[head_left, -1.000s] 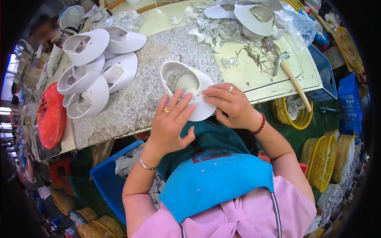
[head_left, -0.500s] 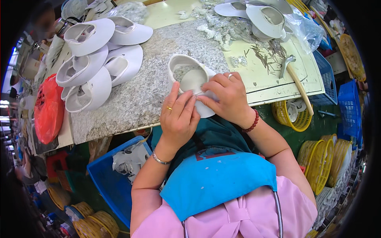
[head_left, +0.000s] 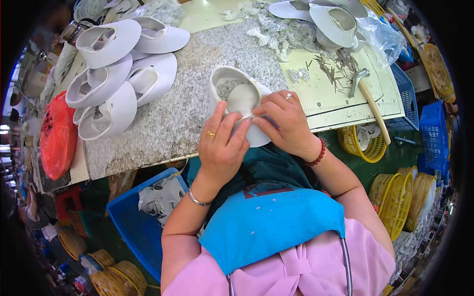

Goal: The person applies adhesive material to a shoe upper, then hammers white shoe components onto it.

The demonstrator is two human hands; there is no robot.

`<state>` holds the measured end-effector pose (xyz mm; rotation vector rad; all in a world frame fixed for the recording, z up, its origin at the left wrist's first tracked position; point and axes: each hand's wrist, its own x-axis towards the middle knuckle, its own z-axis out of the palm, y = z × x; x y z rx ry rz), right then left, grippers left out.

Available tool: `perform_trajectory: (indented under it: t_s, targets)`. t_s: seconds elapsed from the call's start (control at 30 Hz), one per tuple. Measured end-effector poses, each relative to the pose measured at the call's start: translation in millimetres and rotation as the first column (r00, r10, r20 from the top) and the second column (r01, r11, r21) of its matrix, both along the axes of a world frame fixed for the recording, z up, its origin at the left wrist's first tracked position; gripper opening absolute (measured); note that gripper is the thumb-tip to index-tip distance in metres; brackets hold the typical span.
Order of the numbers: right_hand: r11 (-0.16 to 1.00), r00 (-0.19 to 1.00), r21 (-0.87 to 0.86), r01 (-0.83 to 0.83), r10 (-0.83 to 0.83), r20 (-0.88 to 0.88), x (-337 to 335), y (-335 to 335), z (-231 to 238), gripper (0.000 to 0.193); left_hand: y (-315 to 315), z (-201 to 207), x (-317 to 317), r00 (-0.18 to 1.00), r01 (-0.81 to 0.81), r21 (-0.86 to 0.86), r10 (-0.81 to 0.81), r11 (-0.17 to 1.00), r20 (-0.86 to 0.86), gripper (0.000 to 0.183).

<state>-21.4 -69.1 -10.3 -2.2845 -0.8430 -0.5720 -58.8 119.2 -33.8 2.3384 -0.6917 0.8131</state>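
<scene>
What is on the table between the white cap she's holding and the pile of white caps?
Only bare speckled granite table lies between the held cap and the stacked caps, seen from the head view.

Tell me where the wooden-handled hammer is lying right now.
In the head view the hammer lies on the pale cutting mat at the person's right, just beyond the right hand, its handle overhanging the table edge above a yellow basket.

Left hand (head_left: 222, 148) apparently closed onto white visor (head_left: 239, 101).

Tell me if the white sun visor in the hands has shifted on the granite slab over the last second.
Cannot tell: the white sun visor sits similarly near the granite slab's front edge; the head camera moved.
</scene>
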Motion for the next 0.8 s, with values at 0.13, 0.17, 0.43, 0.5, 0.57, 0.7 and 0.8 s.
perform_trajectory:
  t_s: [0.13, 0.17, 0.43, 0.5, 0.57, 0.7, 0.8]
  targets:
    - [0.997, 0.999, 0.075, 0.009, -0.005, -0.052, -2.3, -10.7, -7.5, 0.024, -1.2, 3.8, 0.3, 1.000, -0.014, 0.063, 0.013, 0.998, 0.014, 0.031]
    - [0.997, 0.998, 0.074, 0.009, -0.005, -0.055, -3.2, -10.0, -8.5, 0.024, -1.1, 4.5, 0.5, 0.999, -0.016, 0.094, 0.013, 0.995, 0.035, 0.028]
    - [0.967, 0.999, 0.254, 0.009, 0.003, -0.048, -8.4, 4.4, -12.8, 0.024, -0.2, 4.2, -1.6, 1.000, -0.008, 0.077, 0.008, 0.997, -0.003, 0.031]
    - [0.968, 0.999, 0.250, -0.002, 0.010, -0.031, -8.6, 6.1, -14.0, 0.023, 0.6, 4.1, -3.0, 0.999, -0.002, 0.053, 0.004, 0.999, -0.033, 0.033]
    - [0.969, 1.000, 0.246, -0.014, 0.017, -0.013, -8.8, 7.3, -14.6, 0.023, 1.5, 4.2, -2.3, 0.999, 0.018, 0.046, -0.016, 0.999, -0.043, 0.033]
    - [0.984, 0.996, 0.175, -0.032, 0.017, 0.088, -8.4, 5.4, -15.8, 0.024, 1.2, 5.8, -1.9, 0.999, 0.020, 0.037, -0.018, 0.999, -0.052, 0.033]
    - [0.984, 0.999, 0.175, -0.034, 0.026, 0.045, -9.1, 3.2, -14.2, 0.027, 1.1, 4.6, -1.6, 1.000, 0.016, 0.035, -0.015, 0.999, -0.027, 0.031]
